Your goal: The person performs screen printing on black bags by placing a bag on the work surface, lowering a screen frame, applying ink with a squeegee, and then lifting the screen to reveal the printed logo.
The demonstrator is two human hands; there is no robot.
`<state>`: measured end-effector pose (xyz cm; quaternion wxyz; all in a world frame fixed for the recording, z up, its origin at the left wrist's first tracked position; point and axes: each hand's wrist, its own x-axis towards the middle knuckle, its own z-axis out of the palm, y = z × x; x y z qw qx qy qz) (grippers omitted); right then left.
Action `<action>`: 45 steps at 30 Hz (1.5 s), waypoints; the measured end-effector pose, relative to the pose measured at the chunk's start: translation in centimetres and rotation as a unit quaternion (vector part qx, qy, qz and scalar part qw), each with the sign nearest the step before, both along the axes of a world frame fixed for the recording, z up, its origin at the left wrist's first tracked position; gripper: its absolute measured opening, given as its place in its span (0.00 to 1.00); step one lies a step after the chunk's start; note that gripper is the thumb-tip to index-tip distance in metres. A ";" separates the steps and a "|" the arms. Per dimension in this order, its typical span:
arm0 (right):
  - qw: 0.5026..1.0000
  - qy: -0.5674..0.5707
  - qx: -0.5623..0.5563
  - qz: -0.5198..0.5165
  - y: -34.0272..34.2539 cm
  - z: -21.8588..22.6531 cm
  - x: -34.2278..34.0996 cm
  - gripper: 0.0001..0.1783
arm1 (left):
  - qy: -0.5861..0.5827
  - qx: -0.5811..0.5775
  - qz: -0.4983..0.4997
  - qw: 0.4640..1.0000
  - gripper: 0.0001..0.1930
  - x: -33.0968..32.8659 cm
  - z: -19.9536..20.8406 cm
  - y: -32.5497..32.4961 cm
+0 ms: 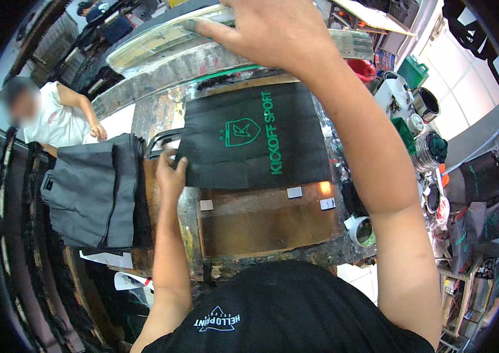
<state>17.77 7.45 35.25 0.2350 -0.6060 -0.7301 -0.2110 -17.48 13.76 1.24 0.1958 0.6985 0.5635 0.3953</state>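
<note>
A black fabric bag with a green printed shield and lettering lies flat on the worktable. My left hand is at its left edge, beside the handle, with thumb and fingers closed on the bag's edge. My right arm reaches far across the table. At the top of the view, my right hand is over a long framed printing screen, its thumb stretched out; the other fingers are partly cut off by the picture edge. No object shows in that hand.
A stack of black bags sits left of the board, which bears small pale pads. Another person stands behind the stack. A white tub is near the table's right edge; cans and a green container crowd the far right.
</note>
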 end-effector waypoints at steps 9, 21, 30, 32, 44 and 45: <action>0.992 -0.036 0.125 0.003 0.6 -2.6 1.2 0.29 | -0.193 -0.122 -0.056 0.972 0.21 -11.9 20.8 5.2; 0.991 -0.003 0.130 0.006 0.7 -2.0 0.6 0.26 | -0.042 -0.046 0.204 0.977 0.28 -37.4 21.3 8.1; 0.996 0.000 0.088 -0.002 0.0 -1.5 0.1 0.26 | 0.052 0.084 0.308 0.946 0.19 -43.2 16.1 7.7; 0.996 -0.024 0.090 -0.015 0.1 -1.5 0.4 0.26 | 0.069 0.093 0.325 0.939 0.19 -41.4 15.1 7.5; 0.996 -0.023 0.078 -0.031 -0.3 -2.3 0.3 0.30 | 0.029 0.344 0.382 0.858 0.14 -34.0 19.4 -15.0; 0.996 -0.022 0.084 -0.027 -0.1 -2.3 0.4 0.30 | 0.058 0.337 0.359 0.868 0.12 -33.3 18.8 -15.8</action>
